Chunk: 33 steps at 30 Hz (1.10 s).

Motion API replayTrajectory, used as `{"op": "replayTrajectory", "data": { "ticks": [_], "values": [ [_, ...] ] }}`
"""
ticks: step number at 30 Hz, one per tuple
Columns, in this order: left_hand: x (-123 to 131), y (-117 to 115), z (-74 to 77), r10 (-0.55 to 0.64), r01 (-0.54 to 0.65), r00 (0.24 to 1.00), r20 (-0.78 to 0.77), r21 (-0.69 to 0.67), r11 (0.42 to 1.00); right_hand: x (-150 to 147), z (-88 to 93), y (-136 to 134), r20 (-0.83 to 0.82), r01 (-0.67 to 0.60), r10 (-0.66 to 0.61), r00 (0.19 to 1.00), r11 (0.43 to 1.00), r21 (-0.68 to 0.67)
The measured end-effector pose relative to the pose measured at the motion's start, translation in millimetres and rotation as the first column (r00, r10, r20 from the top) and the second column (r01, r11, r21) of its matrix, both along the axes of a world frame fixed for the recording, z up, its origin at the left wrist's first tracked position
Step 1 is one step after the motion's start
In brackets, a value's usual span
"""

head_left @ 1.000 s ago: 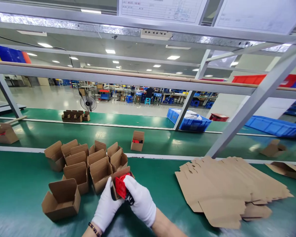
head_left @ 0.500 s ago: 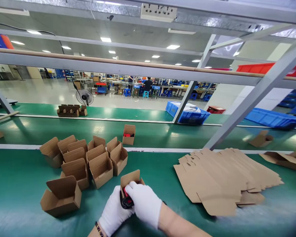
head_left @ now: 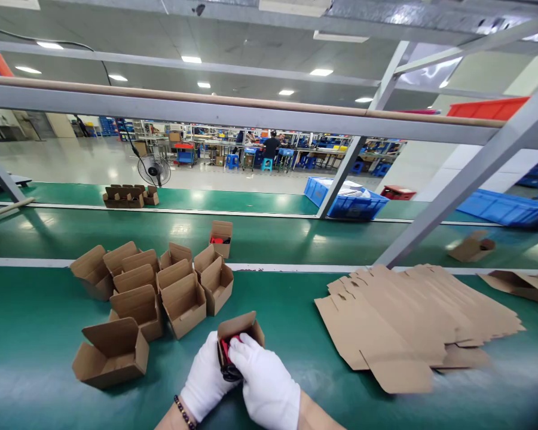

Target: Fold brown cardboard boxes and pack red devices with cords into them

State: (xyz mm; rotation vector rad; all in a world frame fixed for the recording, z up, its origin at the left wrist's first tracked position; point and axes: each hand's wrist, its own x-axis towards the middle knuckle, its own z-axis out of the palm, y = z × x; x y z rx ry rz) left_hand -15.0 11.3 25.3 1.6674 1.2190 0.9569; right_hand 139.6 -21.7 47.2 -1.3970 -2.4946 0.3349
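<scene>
Both hands wear white gloves at the bottom centre. My left hand (head_left: 207, 377) is wrapped round the left side of a small open cardboard box (head_left: 238, 324), its flap raised. A red and black item (head_left: 228, 363) sits partly inside the box, its black end at the near side. The fingers of my right hand (head_left: 266, 376) press on this item at the box's opening. Several open cardboard boxes (head_left: 183, 301) stand in a group to the left, and the one nearest me (head_left: 112, 352) is a little apart. What they hold, if anything, is unclear.
Flat cardboard blanks (head_left: 399, 322) lie stacked on the green surface (head_left: 287, 310) to the right. One box with a red item (head_left: 220, 237) stands farther back. Beyond are a metal frame post (head_left: 343, 176), a blue crate (head_left: 356, 206) and a fan (head_left: 153, 171).
The red and black item sits deeper in the box and its black end has tipped down. My right hand has shifted slightly. The box on the far belt has moved left.
</scene>
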Motion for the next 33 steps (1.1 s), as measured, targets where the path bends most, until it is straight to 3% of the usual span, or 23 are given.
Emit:
{"op": "replayTrajectory", "data": {
  "ticks": [2, 5, 7, 8, 10, 13, 15, 17, 19, 23, 27, 29, 31, 33],
  "values": [
    [-4, 1, -3.3, 0.001, -0.001, 0.999, 0.036, -0.012, 1.0, 8, -6.7, -6, -0.072, -0.04, 0.058, 0.996, 0.972, 0.232],
    [-10, -2, -6.0, 0.036, -0.033, 0.998, 0.051, -0.054, 0.998, 16, -19.9, -19, -0.208, 0.156, -0.039, 0.977, 0.797, 0.583],
    [-14, -11, -4.6, 0.136, -0.135, 0.991, 0.006, -0.081, 0.988, 16, -24.1, -25, -0.282, 0.286, -0.126, 0.951, 0.704, 0.65],
    [-16, -17, -3.0, 0.194, -0.198, 0.98, -0.044, -0.097, 0.975, 15, -24.2, -27, -0.301, 0.31, -0.139, 0.943, 0.694, 0.65],
    [-19, -33, 0.6, 0.236, -0.248, 0.967, -0.094, -0.143, 0.958, 10, -22.2, -31, -0.318, 0.301, -0.115, 0.941, 0.713, 0.633],
    [-21, -54, 4.6, 0.101, -0.078, 0.992, 0.075, -0.266, 0.961, -1, -21.3, -34, -0.257, 0.187, -0.026, 0.966, 0.757, 0.626],
    [-21, -61, 6.5, 0.091, -0.041, 0.989, 0.12, -0.37, 0.928, -7, -25.7, -35, -0.19, 0.091, 0.04, 0.981, 0.77, 0.632],
    [-21, -64, 9.9, 0.141, -0.123, 0.99, 0.01, -0.437, 0.891, -9, -31.8, -37, -0.136, 0.003, 0.106, 0.985, 0.779, 0.627],
    [-23, -63, 16.6, 0.135, -0.179, 0.98, -0.145, -0.35, 0.92, -8, -34.9, -37, -0.1, -0.072, 0.157, 0.983, 0.816, 0.574],
    [-23, -60, 41.4, -0.063, -0.004, 0.856, -0.513, -0.128, 0.992, -2, -21.1, -34, -0.123, -0.151, 0.217, 0.968, 0.903, 0.403],
    [-20, -58, 64.8, -0.213, 0.09, 0.714, -0.667, -0.215, 0.972, -6, 6.2, -25, -0.151, -0.264, 0.305, 0.94, 0.933, 0.243],
    [-25, -56, 66.9, -0.255, 0.155, 0.739, -0.624, -0.211, 0.965, -5, 16.3, -23, -0.168, -0.31, 0.349, 0.922, 0.925, 0.218],
    [-36, -52, 60.9, -0.276, 0.179, 0.832, -0.481, -0.238, 0.954, 0, 22.2, -25, -0.249, -0.277, 0.312, 0.917, 0.946, 0.169],
    [-44, -47, 48.8, -0.141, 0.063, 0.941, -0.306, -0.253, 0.965, 7, 23.6, -30, -0.391, -0.155, 0.176, 0.903, 0.984, 0.086]
  ]
}}
